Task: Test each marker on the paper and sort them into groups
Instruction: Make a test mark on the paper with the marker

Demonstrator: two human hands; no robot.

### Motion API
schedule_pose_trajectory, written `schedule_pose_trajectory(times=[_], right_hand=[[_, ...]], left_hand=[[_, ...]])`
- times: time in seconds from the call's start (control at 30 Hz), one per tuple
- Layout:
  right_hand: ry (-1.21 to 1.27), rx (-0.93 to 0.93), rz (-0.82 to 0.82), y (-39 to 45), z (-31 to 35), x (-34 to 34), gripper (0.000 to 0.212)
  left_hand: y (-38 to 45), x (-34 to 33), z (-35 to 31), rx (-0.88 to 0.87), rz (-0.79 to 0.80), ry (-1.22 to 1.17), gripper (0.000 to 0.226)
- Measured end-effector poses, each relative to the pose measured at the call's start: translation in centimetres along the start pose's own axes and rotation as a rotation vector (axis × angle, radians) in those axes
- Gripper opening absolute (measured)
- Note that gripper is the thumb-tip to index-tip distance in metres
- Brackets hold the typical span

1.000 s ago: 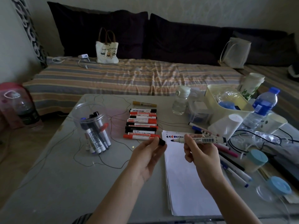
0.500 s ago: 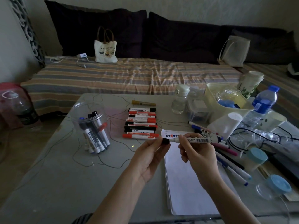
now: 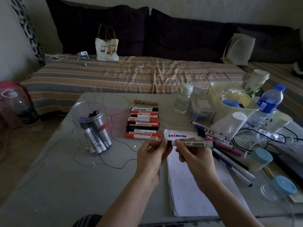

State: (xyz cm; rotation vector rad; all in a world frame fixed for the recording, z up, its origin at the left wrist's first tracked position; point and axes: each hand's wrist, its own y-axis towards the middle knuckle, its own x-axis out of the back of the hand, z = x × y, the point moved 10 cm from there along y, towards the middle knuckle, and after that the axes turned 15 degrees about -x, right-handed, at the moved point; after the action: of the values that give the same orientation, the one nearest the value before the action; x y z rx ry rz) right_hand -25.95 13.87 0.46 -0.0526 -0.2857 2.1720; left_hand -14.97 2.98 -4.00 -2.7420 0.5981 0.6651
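At frame centre, your right hand (image 3: 195, 157) grips the whiteboard marker (image 3: 192, 143) while your left hand (image 3: 152, 157) pinches its black cap (image 3: 168, 143).

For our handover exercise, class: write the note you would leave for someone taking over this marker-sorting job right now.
Left hand: pinches the black cap at the marker's tip.
Right hand: grips the whiteboard marker level above the paper.
Done: test marks at the paper's top; a row of red and black markers left of it; thin pens right of it.
Left: place this marker; test those in the clear jar.
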Motion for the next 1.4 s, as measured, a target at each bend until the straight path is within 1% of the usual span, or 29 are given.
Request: schedule_pose_trajectory(times=[0.07, 0.13, 0.27, 0.43, 0.5, 0.6, 0.67, 0.73, 0.8, 0.87, 0.93, 1.07, 1.17, 1.27, 1.33, 1.4], right_hand=[[0.024, -0.035, -0.008, 0.3, -0.7, -0.2, 0.017], [0.046, -0.049, 0.01, 0.4, -1.1, -0.5, 0.021], [0.062, -0.091, 0.061, 0.7, -1.6, -1.1, 0.023], [0.247, -0.177, 0.149, 0.7, -2.0, -2.0, 0.033], [0.319, -0.208, 0.174, 0.5, -2.0, -2.5, 0.031], [0.367, -0.266, 0.213, 0.4, -1.8, -2.9, 0.028], [0.436, -0.316, 0.208, 0.5, -2.0, -2.3, 0.03], [0.447, -0.322, 0.176, 0.7, -2.3, -1.6, 0.028], [0.358, -0.271, 0.17, 0.7, -2.2, -2.0, 0.022], [0.18, -0.163, 0.178, 0.3, -1.3, -3.4, 0.016], [0.01, -0.063, 0.19, -0.1, -0.6, -5.1, 0.01], [-0.17, 0.085, 0.188, -0.6, 1.4, -9.0, 0.012], [-0.241, 0.213, 0.157, -1.2, 4.8, -12.2, 0.012], [-0.273, 0.262, 0.113, -1.2, 7.4, -13.5, 0.013], [-0.291, 0.267, 0.084, -1.1, 7.9, -13.1, 0.009], [-0.279, 0.26, 0.07, -1.2, 7.5, -12.3, 0.004]], left_hand=[[0.0, 0.3, -0.2, -0.042, -0.035, 0.019, 0.016], [0.2, 0.5, -0.3, -0.067, -0.035, 0.048, 0.016], [0.2, 0.9, 0.0, -0.074, -0.043, 0.093, 0.016], [0.3, 0.8, -0.4, -0.083, -0.052, 0.095, 0.015], [0.4, 0.7, -0.8, -0.096, -0.061, 0.068, 0.019], [1.2, 1.2, -1.7, -0.108, -0.098, -0.063, 0.031], [2.2, 1.8, -2.8, -0.149, -0.104, -0.12, 0.031], [2.9, 2.6, -4.0, -0.214, -0.105, -0.141, 0.023], [3.2, 3.3, -5.0, -0.29, -0.116, -0.14, 0.014], [3.2, 4.0, -6.4, -0.394, -0.138, -0.099, 0.012], [2.9, 4.6, -8.5, -0.522, -0.135, 0.009, 0.015], [2.0, 5.7, -14.1, -0.726, -0.12, 0.236, 0.016], [2.2, 7.5, -18.9, -0.8, -0.21, 0.264, 0.019], [2.6, 9.8, -24.6, -0.885, -0.298, 0.275, 0.019], [2.8, 11.4, -28.2, -0.965, -0.342, 0.37, 0.018], [3.0, 12.8, -30.4, -1.024, -0.392, 0.516, 0.016]])
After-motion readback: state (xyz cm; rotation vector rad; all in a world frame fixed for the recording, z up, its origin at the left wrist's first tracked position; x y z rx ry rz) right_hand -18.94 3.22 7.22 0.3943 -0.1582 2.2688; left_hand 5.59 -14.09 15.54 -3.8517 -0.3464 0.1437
